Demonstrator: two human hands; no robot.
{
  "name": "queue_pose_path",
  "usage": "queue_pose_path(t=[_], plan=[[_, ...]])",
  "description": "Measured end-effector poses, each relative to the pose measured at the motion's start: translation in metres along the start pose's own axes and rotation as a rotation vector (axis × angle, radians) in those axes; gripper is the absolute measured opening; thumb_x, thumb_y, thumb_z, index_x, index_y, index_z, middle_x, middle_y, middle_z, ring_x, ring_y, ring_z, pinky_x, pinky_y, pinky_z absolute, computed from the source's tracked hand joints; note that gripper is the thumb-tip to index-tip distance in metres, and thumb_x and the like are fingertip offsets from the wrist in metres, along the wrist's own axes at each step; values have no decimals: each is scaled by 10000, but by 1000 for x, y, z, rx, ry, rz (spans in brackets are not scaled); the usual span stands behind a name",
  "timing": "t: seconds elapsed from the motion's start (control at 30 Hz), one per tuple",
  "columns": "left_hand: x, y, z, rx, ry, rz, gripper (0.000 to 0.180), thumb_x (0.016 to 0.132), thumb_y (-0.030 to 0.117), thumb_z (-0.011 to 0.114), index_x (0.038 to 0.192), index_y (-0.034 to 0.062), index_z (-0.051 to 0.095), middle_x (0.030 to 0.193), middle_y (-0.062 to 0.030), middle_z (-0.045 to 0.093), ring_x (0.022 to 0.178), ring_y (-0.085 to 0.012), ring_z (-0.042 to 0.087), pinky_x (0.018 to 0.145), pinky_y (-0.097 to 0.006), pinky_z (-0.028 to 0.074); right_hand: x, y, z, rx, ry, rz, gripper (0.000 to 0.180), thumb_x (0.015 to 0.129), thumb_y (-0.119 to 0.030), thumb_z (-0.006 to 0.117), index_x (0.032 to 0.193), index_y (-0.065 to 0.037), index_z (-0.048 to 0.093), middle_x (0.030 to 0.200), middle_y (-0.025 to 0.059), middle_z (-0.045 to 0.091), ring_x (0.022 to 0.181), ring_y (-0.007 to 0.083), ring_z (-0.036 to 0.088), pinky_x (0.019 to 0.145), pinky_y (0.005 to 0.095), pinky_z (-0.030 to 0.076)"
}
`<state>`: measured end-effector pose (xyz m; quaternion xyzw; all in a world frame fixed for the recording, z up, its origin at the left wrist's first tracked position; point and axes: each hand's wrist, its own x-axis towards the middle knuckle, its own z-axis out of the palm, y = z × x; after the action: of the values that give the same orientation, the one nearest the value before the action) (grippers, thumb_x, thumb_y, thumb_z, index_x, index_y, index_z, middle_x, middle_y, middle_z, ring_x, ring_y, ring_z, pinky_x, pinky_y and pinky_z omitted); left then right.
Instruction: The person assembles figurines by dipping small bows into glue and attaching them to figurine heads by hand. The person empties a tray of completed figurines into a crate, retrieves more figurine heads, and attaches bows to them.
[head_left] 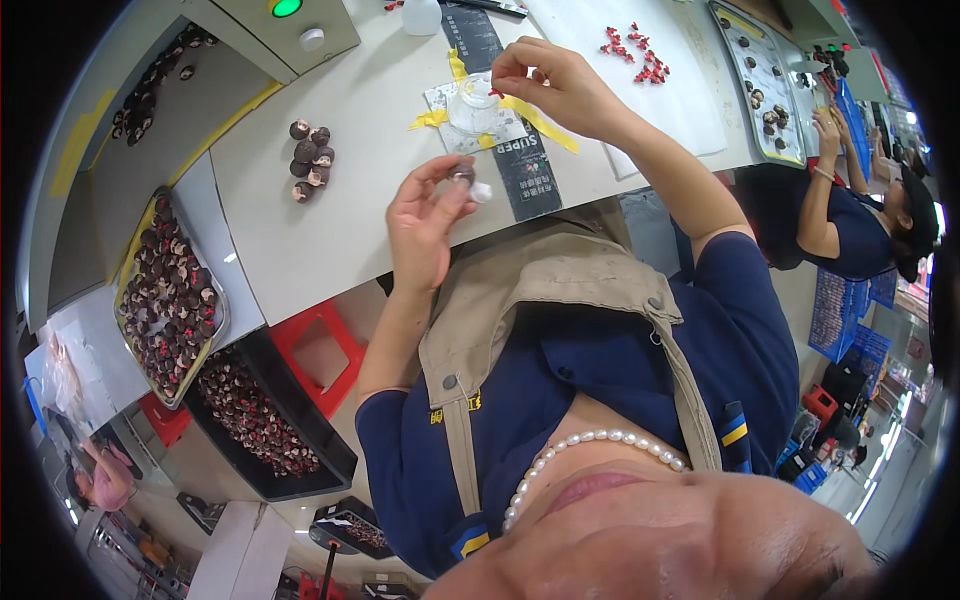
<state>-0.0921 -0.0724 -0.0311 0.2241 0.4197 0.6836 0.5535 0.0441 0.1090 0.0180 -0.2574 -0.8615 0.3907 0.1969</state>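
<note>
In your left hand (425, 222) you are grasping a small round dark-brown and pale ball (461, 174) between thumb and fingers, and you are keeping it above the near part of the smooth white surface (365, 95); a small white piece (481, 192) is showing just beside it, though you cannot tell from this view whether the two are joined. Your right hand (516, 88) is pinching a tiny red piece (497, 93) at its fingertips, and it is hovering by the rim of a clear round container (472, 112). That container is standing on a pale square plate (436, 100), which strips of yellow tape (548, 128) are holding over a long black printed strip (533, 182). To your left, a cluster of dark-brown and pale balls (311, 160) is lying on the surface, while to your right a loose group of small red branching pieces (640, 54) is resting on a white sheet (685, 105). Beyond the sheet, a metal tray (789, 143) is carrying scattered dark and pale balls (757, 98). On your far left, a yellow-edged metal tray (222, 318) is holding many more, near a black rectangular bin (329, 458) and a red plastic stool (350, 345). At the right, a co-worker in a dark top (858, 232) is working with both arms extended.
</note>
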Motion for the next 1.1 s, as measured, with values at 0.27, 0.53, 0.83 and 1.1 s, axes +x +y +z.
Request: queue_pose_path(t=[0.27, 0.53, 0.83, 1.1], plan=[[5, -12, -1, -129, -43, -115, 291, 878, 62, 553, 1161, 14, 507, 1084, -118, 606, 854, -80, 593, 668, -171, 497, 13, 7, 18, -282, 103, -253, 73, 832, -65, 590, 849, -11, 543, 808, 76, 544, 761, 217, 549, 672, 321, 451], [14, -15, 3, -169, 22, -87, 288, 866, 59, 580, 1150, 32, 541, 1019, -41, 619, 873, -63, 583, 716, -194, 507, 16, 12, 19, -541, 125, -441, 89, 774, -23, 584, 837, -67, 538, 817, 41, 526, 813, 218, 507, 719, 327, 411], [31, -20, 26, -198, 60, -74, 306, 884, 69, 552, 1184, 25, 510, 1102, -142, 591, 844, -71, 587, 701, -177, 511, 16, 7, -3, -438, 209, -497, 95, 777, -48, 622, 835, -56, 547, 806, 42, 526, 793, 215, 509, 697, 321, 426], [46, -28, 54, -217, 58, -70, 304, 886, 72, 553, 1183, 26, 505, 1111, -113, 588, 849, -66, 577, 728, -183, 506, -17, 14, -19, 191, 118, -75, 72, 827, -89, 619, 826, -36, 570, 705, 10, 554, 651, 83, 483, 596, 229, 368]])
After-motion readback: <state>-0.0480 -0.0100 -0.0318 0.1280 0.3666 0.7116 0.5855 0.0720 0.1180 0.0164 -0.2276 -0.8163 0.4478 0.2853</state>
